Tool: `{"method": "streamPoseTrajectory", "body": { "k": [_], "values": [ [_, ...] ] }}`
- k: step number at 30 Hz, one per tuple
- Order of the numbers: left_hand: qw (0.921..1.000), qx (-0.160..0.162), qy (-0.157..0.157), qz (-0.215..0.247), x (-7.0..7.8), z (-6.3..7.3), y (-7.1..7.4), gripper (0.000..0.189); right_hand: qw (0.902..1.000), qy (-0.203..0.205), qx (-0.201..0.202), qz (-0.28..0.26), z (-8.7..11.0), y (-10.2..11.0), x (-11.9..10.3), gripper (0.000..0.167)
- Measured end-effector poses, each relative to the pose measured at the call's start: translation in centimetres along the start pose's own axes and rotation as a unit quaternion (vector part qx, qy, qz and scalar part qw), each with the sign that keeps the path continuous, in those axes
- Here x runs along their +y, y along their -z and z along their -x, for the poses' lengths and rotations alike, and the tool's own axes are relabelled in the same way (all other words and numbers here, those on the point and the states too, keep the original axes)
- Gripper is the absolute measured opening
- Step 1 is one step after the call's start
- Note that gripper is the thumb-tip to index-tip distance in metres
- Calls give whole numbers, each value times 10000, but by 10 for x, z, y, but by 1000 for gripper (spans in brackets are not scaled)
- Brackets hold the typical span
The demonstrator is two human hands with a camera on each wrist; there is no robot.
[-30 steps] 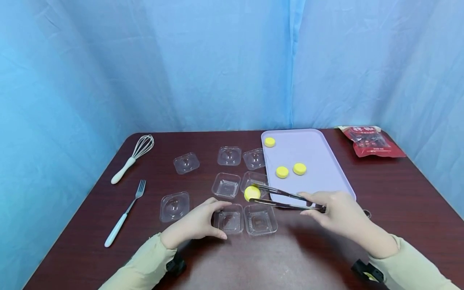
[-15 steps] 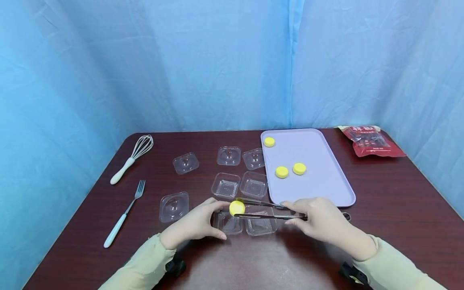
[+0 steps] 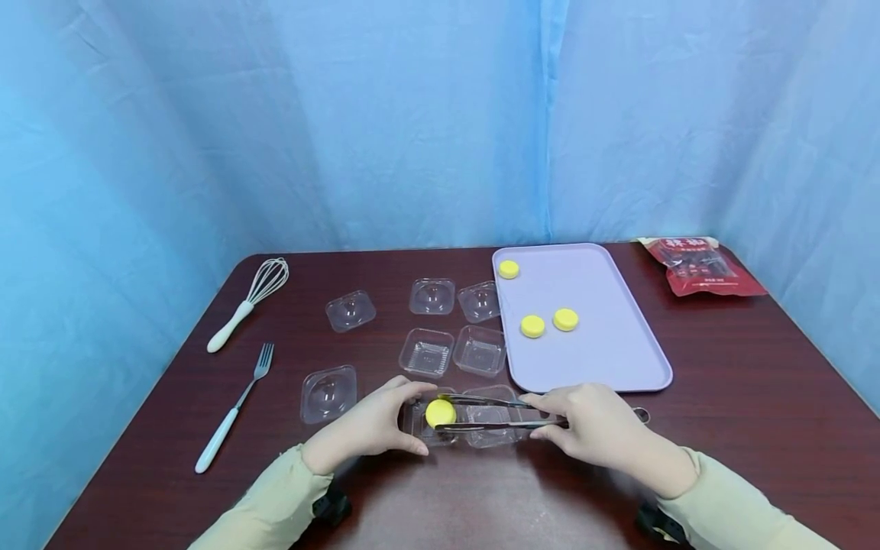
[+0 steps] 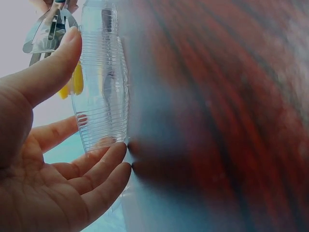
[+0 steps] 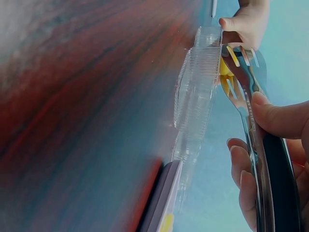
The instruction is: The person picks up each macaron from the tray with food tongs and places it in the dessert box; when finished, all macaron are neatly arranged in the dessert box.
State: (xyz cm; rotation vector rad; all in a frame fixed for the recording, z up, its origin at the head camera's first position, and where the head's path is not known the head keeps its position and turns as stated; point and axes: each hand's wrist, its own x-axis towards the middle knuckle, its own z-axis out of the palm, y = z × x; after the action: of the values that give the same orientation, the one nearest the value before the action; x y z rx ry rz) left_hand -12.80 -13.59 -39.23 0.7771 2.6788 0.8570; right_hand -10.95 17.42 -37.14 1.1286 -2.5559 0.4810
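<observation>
My right hand (image 3: 591, 424) grips metal serving tongs (image 3: 502, 425) with fork-like tips, showing large in the right wrist view. Between those tips is a round, thick yellow disc (image 3: 440, 413), which sits over the mouth of a clear plastic box (image 3: 429, 438). My left hand (image 3: 371, 428) holds this box from its left side, thumb near the front corner and fingers at the back one. From the left wrist, the ribbed box wall (image 4: 104, 96) stands between thumb and fingers. A second clear box (image 3: 491, 438) adjoins it on the right, partly behind the tongs.
A lilac tray (image 3: 598, 351) with three yellow discs lies at the right. Two more clear boxes (image 3: 479, 351) stand behind the held one, with several clear lids (image 3: 328, 395) around. A fork (image 3: 234, 409) and a whisk (image 3: 249, 303) lie left, a red packet (image 3: 704, 267) back right.
The tongs and the yellow disc have moved left and toward the person, from beside the tray to over the held box, and lower. The left hand has stayed at the box.
</observation>
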Motion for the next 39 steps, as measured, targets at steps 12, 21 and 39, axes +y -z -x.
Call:
{"method": "streamPoseTrajectory", "body": {
  "k": [12,21,39],
  "values": [
    [10000,19,-13,-33,0,0,0,78,10000,11,-74,-25,-4,0,-2,36],
    [10000,37,-13,-9,-1,0,0,78,9999,-30,-125,-73,-5,0,-2,38],
    [9999,66,-107,-26,-2,0,-2,78,9999,-40,-49,-102,-1,0,0,44]
  ]
}}
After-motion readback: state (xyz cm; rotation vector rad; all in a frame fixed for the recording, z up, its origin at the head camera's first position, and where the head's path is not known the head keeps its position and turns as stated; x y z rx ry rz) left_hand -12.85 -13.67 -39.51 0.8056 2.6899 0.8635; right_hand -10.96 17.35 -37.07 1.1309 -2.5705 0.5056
